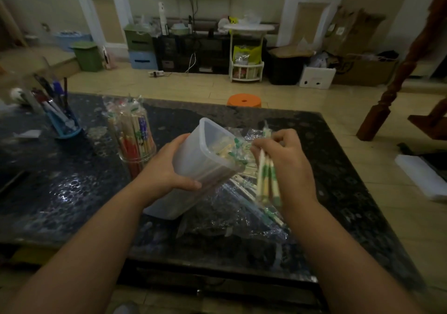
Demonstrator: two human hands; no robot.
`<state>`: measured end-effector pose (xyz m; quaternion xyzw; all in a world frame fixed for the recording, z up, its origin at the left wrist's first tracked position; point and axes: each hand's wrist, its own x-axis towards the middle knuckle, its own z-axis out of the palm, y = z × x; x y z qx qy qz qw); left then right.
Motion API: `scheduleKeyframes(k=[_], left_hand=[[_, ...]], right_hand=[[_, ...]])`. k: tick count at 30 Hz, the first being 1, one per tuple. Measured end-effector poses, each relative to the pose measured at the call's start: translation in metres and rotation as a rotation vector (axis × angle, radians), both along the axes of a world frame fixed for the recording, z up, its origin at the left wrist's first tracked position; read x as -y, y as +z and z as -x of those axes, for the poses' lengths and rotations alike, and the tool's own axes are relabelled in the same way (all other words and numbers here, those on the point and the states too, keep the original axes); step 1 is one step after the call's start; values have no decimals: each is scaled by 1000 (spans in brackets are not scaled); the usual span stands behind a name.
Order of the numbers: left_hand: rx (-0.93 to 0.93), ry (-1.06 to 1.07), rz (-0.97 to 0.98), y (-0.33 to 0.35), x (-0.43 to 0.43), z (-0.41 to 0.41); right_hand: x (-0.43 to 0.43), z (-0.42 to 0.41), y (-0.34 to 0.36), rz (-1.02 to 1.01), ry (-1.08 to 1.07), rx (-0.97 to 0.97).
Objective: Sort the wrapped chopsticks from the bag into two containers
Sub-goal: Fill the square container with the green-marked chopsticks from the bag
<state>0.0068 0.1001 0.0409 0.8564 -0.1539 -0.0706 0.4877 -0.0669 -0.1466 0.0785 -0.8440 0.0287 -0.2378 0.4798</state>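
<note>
The green-wrapped chopsticks (267, 180) are in the right hand (290, 163), its fingers (262, 145) clenched round the bundle, just beside the mouth of the tilted container (205, 158). The left hand (169, 166) grips this container over the bag (242, 219). It is better to align the ends first, then slide them in together. The bag seems to hold a few more, but the view is dim.

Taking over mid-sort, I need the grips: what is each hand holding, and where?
Left hand grips the tilted translucent container around its side wall. Right hand holds a bundle of green-wrapped chopsticks near their upper ends.
</note>
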Motion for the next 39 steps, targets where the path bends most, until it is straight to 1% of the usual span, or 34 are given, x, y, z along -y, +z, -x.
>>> scheduleKeyframes(k=[1, 2, 4, 5, 6, 9, 11, 12, 15, 17, 19, 22, 27, 31, 32, 34, 36, 39], left_hand=[[1, -2, -4, 0, 0, 0], [0, -4, -6, 1, 0, 0], [-16, -11, 0, 2, 0, 1], [-19, -12, 1, 2, 1, 1], [-16, -12, 2, 2, 1, 1], [-10, -13, -2, 2, 1, 2], [-19, -19, -5, 3, 1, 3], [-26, -25, -4, 3, 1, 3], [-39, -53, -3, 5, 2, 4], [-44, -82, -8, 5, 3, 5], [-36, -107, -35, 5, 5, 6], [-23, -120, -65, 5, 6, 8], [-24, -94, -69, 6, 7, 7], [-27, -88, -58, 6, 7, 8], [-26, -88, -60, 7, 7, 8], [-26, -89, -71, 7, 8, 8], [-22, -100, -90, 8, 10, 8], [-22, -109, -102, 9, 10, 9]], right_hand=[[3, -1, -1, -188, 37, -34], [4, -2, 1, -209, 40, -10], [2, -2, -2, 18, -30, 129], [0, -2, -4, 70, -69, 192], [-3, -2, -5, 47, -87, 238], [-12, -2, 1, -275, -18, 293], [-16, 3, 11, -481, 20, 241], [-17, 4, 14, -528, 16, 183], [-14, 0, 7, -467, 18, -1], [-13, -4, 3, -523, 55, -109], [-12, -6, 2, -603, 68, -168], [-12, -7, 4, -691, 94, -168], [-10, -4, 5, -711, 130, -193], [-6, -6, 7, -834, 122, -188], [-6, -7, 7, -832, 98, -194], [-8, -9, 4, -717, 43, -228], [-10, -9, 1, -621, 41, -251], [-13, -6, 2, -658, 122, -258]])
